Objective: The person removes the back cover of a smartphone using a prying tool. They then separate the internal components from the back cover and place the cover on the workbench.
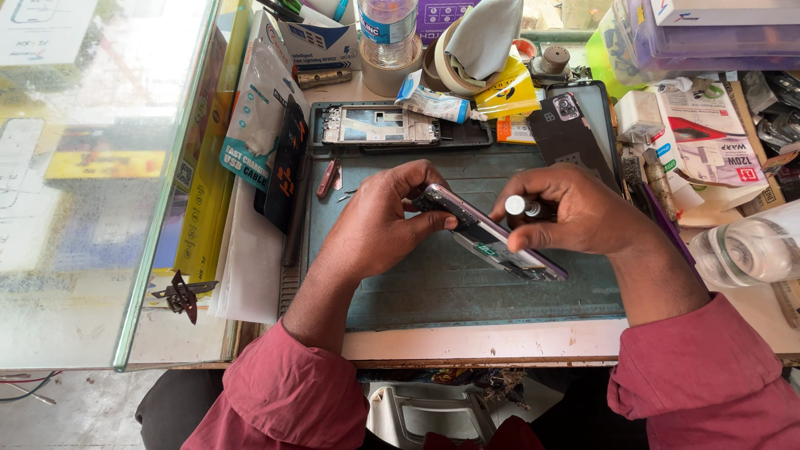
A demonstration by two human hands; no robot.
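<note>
Red sleeves (pixel 283 392) fill the bottom edge, forearms reaching out over a grey mat (pixel 433 292) on the bench. Left hand (pixel 379 221) curled around the top end of an opened phone (pixel 487 233), fingers and thumb clamping its edge, phone tilted up off the mat with the inner frame and a green part showing. Right hand (pixel 575 212) closed on a small screwdriver (pixel 518 206), white cap facing the camera, tip hidden behind the phone, so cannot tell whether seated in a screw.

Likely step: working screws on the phone's inner frame, disassembly or reassembly unclear. Next move calls for a steady left grip, a vertical driver and light pressure, so no slip onto the board.

Beyond the hands: a stripped frame (pixel 379 125) in the mat's tray, a dark back cover (pixel 571 129) to the right, tape rolls (pixel 442 62), a bottle (pixel 387 29) and boxes. Glass case (pixel 100 167) on the left.
</note>
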